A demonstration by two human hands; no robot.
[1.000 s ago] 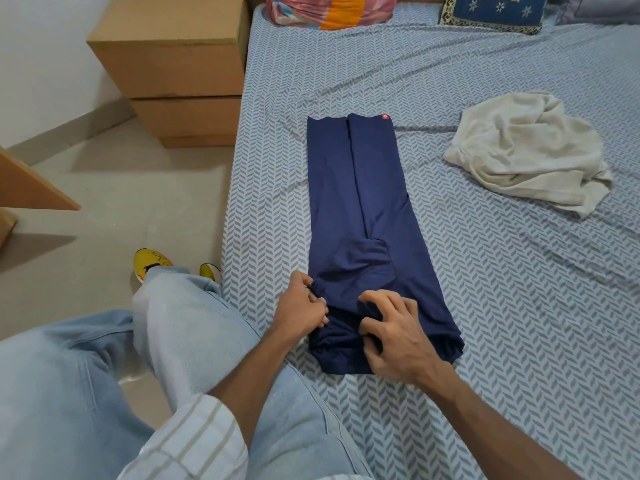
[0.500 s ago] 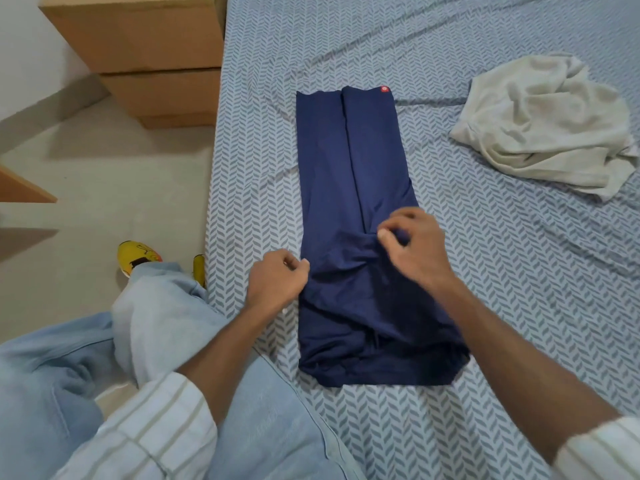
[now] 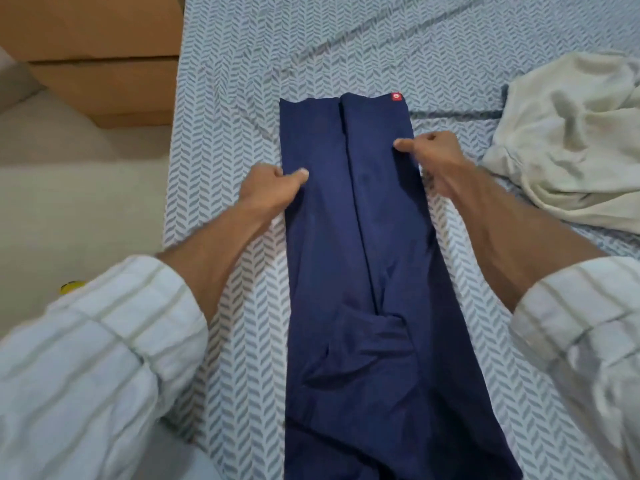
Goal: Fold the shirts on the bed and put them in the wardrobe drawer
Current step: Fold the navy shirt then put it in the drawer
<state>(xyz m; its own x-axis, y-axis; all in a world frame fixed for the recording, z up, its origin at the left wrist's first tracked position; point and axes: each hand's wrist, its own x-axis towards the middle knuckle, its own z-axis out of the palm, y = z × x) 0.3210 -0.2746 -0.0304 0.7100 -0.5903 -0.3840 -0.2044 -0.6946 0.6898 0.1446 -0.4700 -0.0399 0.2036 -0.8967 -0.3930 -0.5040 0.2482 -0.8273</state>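
Shirt (image 3: 360, 237) edges pinched — left hand (image 3: 273, 188), right hand (image 3: 433, 157).

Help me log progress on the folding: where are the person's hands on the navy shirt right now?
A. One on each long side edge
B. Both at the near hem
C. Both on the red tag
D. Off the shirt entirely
A: the left hand pinches the navy shirt at its left side edge and the right hand pinches its right side edge.

A navy shirt (image 3: 363, 254), folded lengthwise into a long narrow strip with a small red tag at its far corner, lies flat on the patterned bed (image 3: 242, 81), while a crumpled cream shirt (image 3: 571, 140) sits to its right.
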